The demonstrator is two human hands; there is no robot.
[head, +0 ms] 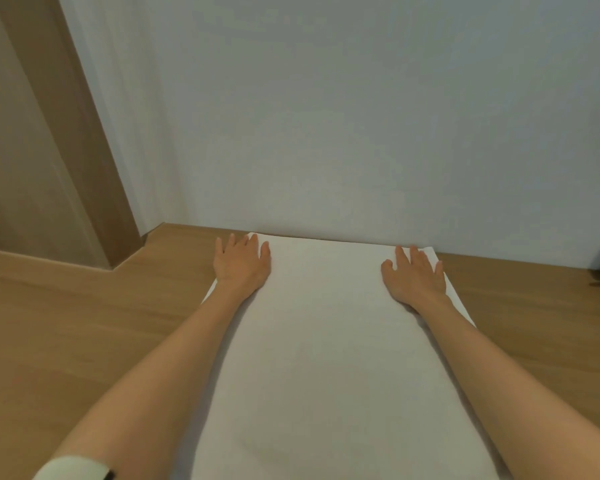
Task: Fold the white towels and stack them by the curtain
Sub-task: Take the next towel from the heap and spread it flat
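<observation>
The pale curtain (326, 116) fills the upper part of the view, hanging down to a wooden floor (84, 323). One white towel (326, 341) lies flat on that floor in a long strip, its far short edge right at the foot of the curtain and its length running away from the curtain toward the person. A wooden door frame (77, 133) stands to the left of the curtain.

At the curtain end of the strip, the left hand (241, 261) and right hand (414, 277) each lie palm down, fingers straight and spread, pressing one far corner and grasping nothing.

The towel looks light, soft and limp, so it will likely sag and crease if lifted from the middle. Pinching both corners by the curtain should keep the edge straight for a fold.
</observation>
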